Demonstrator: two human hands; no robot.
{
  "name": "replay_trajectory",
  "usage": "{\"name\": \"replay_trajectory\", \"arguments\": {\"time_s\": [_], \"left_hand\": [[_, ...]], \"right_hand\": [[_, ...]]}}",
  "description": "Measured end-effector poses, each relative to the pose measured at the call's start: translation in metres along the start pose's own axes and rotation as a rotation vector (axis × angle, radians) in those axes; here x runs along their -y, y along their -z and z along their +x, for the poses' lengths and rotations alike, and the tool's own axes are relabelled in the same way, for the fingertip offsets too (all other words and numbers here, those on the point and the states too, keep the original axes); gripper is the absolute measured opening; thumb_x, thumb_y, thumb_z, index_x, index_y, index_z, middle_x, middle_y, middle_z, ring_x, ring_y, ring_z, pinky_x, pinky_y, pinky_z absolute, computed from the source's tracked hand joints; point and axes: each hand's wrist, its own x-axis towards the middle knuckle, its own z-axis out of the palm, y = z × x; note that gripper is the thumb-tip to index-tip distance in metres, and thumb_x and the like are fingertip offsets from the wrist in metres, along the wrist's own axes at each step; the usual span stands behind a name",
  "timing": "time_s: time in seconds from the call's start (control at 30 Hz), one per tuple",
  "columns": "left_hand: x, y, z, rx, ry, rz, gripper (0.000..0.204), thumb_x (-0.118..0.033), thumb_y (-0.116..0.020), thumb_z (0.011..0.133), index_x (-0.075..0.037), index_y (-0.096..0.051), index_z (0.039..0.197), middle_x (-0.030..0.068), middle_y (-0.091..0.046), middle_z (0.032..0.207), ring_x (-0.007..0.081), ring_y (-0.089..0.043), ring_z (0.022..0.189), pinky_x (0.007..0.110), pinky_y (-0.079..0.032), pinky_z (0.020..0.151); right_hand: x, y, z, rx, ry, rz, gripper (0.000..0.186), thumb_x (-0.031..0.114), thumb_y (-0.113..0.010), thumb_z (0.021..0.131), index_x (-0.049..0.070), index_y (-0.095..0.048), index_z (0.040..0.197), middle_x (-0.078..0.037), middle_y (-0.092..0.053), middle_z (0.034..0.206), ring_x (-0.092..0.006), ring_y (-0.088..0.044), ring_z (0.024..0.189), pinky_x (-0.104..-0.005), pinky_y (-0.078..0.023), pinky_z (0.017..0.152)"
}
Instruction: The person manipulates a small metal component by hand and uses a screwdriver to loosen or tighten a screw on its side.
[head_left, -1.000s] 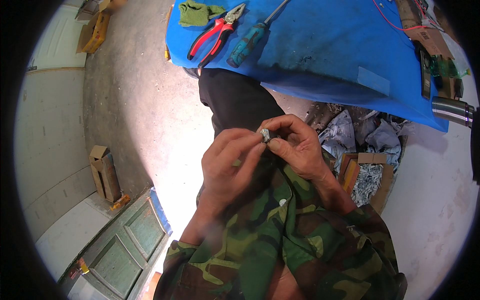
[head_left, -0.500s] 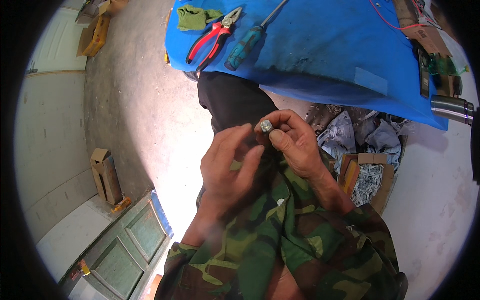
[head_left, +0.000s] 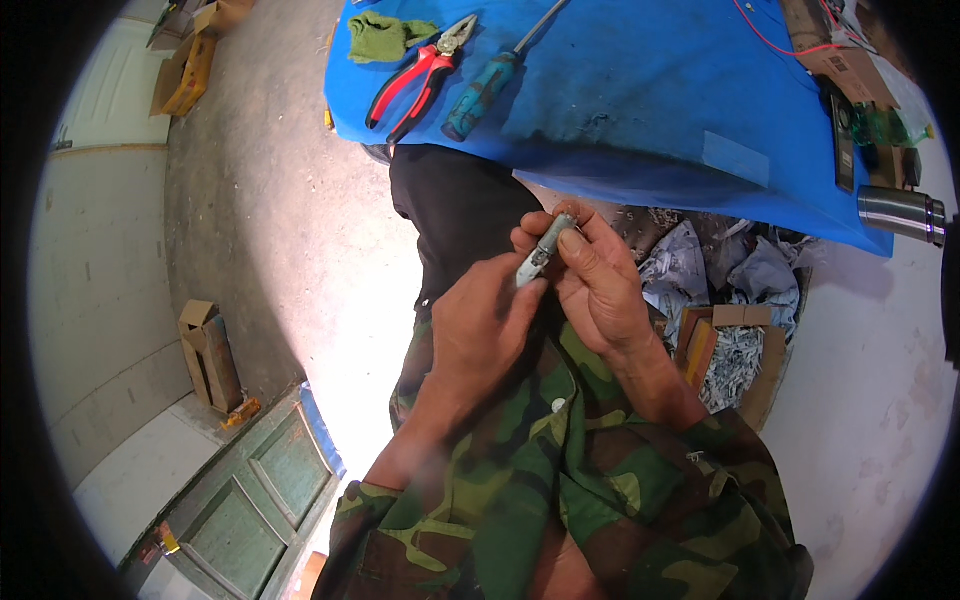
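A short grey metal cylinder (head_left: pixel 545 250) with a slot or notch in its side is held tilted above my lap; its exact kind I cannot make out. My right hand (head_left: pixel 597 285) pinches the upper part between thumb and fingers. At the lower end, the thumb and forefinger of my left hand (head_left: pixel 480 320) close on the piece. Beyond my hands, on a blue-covered table (head_left: pixel 640 90), lie red and black pliers (head_left: pixel 418 80), a screwdriver with a worn teal handle (head_left: pixel 482 95) and a crumpled green cloth (head_left: pixel 385 38).
Below the table's right side stand an open cardboard box of metal pieces (head_left: pixel 738 365) and grey plastic bags (head_left: pixel 680 255). A steel cylinder (head_left: pixel 900 215) juts in at the right edge. To the left are a green panelled door (head_left: pixel 245 520) and a tall carton (head_left: pixel 210 355).
My left hand has moved up and right, from apart to gripping the piece's lower end. The metal piece has turned from end-on to showing its side.
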Motion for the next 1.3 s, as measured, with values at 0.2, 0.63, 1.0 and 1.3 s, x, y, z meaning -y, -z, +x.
{"name": "replay_trajectory", "arguments": {"time_s": [0.2,0.63,1.0,1.3], "left_hand": [[0.004,0.019,0.006,-0.037,-0.166,0.1,0.025,-0.002,-0.073,0.097,0.0,-0.07,0.122,0.0125,-0.071,0.092,0.023,-0.07,0.075,0.034,-0.054,0.067],[0.01,0.047,0.01,0.14,-0.226,0.215,0.024,0.0,-0.07,0.098,0.001,-0.07,0.122,0.0153,-0.069,0.089,0.0299,-0.068,0.075,0.038,-0.053,0.066],[0.012,0.058,0.008,0.16,-0.219,0.27,0.027,-0.002,-0.072,0.093,-0.002,-0.069,0.12,0.0149,-0.068,0.098,0.0348,-0.068,0.083,0.042,-0.055,0.071],[0.02,0.062,0.006,0.094,-0.49,0.602,0.043,-0.012,-0.086,0.08,-0.006,-0.073,0.12,0.0093,-0.072,0.109,0.0295,-0.068,0.101,0.041,-0.056,0.086]], "right_hand": [[0.006,0.008,0.001,-0.028,-0.019,-0.235,0.042,0.009,-0.068,0.104,0.002,-0.049,0.142,-0.019,-0.069,0.13,-0.0265,-0.069,0.12,-0.0407,-0.056,0.106],[0.032,-0.005,0.005,0.329,0.516,-1.429,0.038,0.005,-0.079,0.087,0.002,-0.067,0.122,-0.014,-0.071,0.114,-0.0354,-0.07,0.106,-0.0406,-0.056,0.089],[0.027,-0.002,0.014,0.527,0.478,-1.66,0.031,0.016,-0.075,0.093,0.004,-0.065,0.119,-0.014,-0.064,0.098,-0.0373,-0.064,0.089,-0.0462,-0.053,0.077],[0.025,0.0,0.01,0.507,-0.026,-1.203,0.016,0.014,-0.06,0.104,0.001,-0.068,0.111,-0.019,-0.069,0.096,-0.041,-0.068,0.09,-0.0462,-0.053,0.078]]}}
